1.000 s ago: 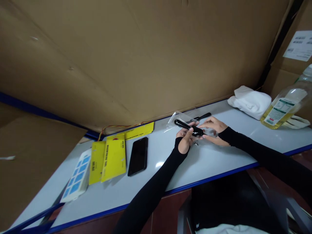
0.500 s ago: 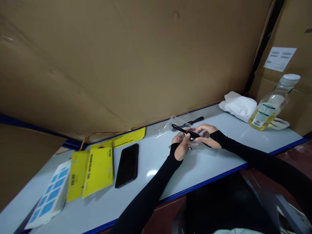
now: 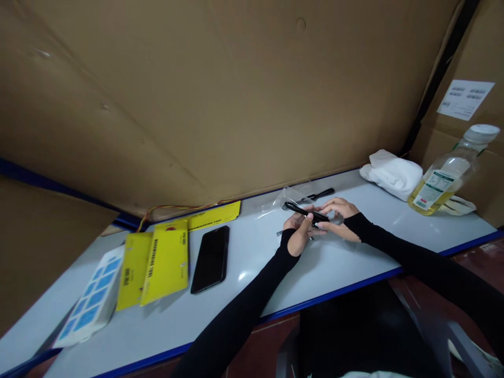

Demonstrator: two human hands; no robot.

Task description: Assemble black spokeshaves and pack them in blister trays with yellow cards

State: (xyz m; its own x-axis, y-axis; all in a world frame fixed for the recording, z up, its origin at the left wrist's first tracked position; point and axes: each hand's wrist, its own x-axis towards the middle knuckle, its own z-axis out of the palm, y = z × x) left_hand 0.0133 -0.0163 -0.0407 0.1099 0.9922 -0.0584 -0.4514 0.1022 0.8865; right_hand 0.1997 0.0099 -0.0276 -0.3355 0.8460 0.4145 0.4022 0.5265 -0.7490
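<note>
Both my hands meet over the middle of a white table [image 3: 354,262] with a blue edge. My left hand [image 3: 300,229] grips a slim black tool [image 3: 298,209] that points up and left. At the tool's right end my right hand [image 3: 337,215] pinches it with the fingertips. Just behind the hands lies a clear plastic bag [image 3: 284,197], and a second black tool [image 3: 321,194] rests beside it. Black sleeves cover both my arms down to the wrists.
A black phone [image 3: 211,258] lies face up left of my hands. Further left are yellow packaging cards [image 3: 165,261] and a white sheet of blue stickers [image 3: 91,302]. At the right stand a folded white cloth [image 3: 392,172] and an oil bottle [image 3: 444,180]. Cardboard walls the back.
My hands have stayed together on the black tool with only small finger shifts. The view itself has swung, so everything on the table sits slightly differently in the frame.
</note>
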